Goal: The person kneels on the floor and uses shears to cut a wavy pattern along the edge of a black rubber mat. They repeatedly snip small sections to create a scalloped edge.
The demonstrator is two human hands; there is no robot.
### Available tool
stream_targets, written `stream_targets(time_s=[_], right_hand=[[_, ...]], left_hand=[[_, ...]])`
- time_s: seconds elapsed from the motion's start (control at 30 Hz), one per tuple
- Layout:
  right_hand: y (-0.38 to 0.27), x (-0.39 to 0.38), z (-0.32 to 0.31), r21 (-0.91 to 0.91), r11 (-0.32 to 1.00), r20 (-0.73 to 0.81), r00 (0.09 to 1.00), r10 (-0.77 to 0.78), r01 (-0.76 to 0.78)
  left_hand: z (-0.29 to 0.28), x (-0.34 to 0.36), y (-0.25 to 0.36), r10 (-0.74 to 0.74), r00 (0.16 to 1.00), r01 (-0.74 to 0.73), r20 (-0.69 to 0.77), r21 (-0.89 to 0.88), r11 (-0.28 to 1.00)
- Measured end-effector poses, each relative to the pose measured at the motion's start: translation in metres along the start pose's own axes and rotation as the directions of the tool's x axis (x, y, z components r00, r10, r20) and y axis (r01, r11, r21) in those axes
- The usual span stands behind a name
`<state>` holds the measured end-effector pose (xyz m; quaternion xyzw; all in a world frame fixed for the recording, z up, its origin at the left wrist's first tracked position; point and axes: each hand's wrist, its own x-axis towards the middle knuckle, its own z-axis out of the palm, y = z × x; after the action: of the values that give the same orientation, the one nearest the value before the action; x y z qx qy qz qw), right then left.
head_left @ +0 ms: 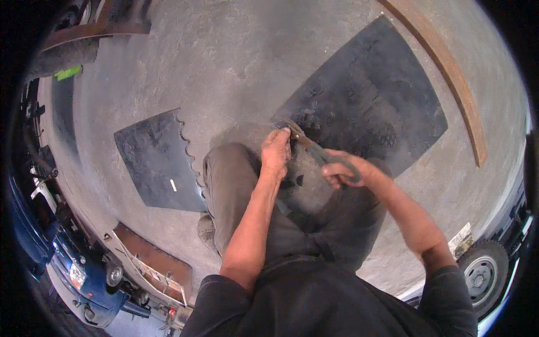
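My right hand [345,168] is closed around the handles of a pair of long-handled metal shears [306,143] with a worn, brownish pivot. The blades point up and left, toward my left hand [276,150]. That hand is closed, pinching something dark by the near left corner of a large black sheet [382,90]; the fingers partly hide it, and I cannot tell its kind. A second, smaller black sheet [151,160] lies to the left, with a scalloped right edge. On it rests a short white stick [173,185], like chalk.
A long curved-looking brown bar [457,84] lies right of the large sheet. Brown metal pieces [95,31] sit at the far left. Near left are an open brown box [154,261] and a blue vehicle [84,269]; a wheel [483,275] stands near right.
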<state>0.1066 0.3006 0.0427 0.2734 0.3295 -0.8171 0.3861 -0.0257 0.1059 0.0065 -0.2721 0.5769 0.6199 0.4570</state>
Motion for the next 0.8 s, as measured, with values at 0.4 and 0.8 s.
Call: stream_targets(time_s=[0.4,0.8], right_hand=[[-0.022,0.004,-0.018,-0.384,0.919,-0.053,0.996,0.069,-0.085],[-0.051,0.014,-0.034,-0.424,0.899,0.065,0.987,0.149,-0.108]], left_hand=[[0.012,0.014,0.009,-0.028,0.985,0.063,-0.172,0.202,0.977],[0.001,-0.006,0.026,-0.165,0.986,0.158,0.013,0.225,0.961]])
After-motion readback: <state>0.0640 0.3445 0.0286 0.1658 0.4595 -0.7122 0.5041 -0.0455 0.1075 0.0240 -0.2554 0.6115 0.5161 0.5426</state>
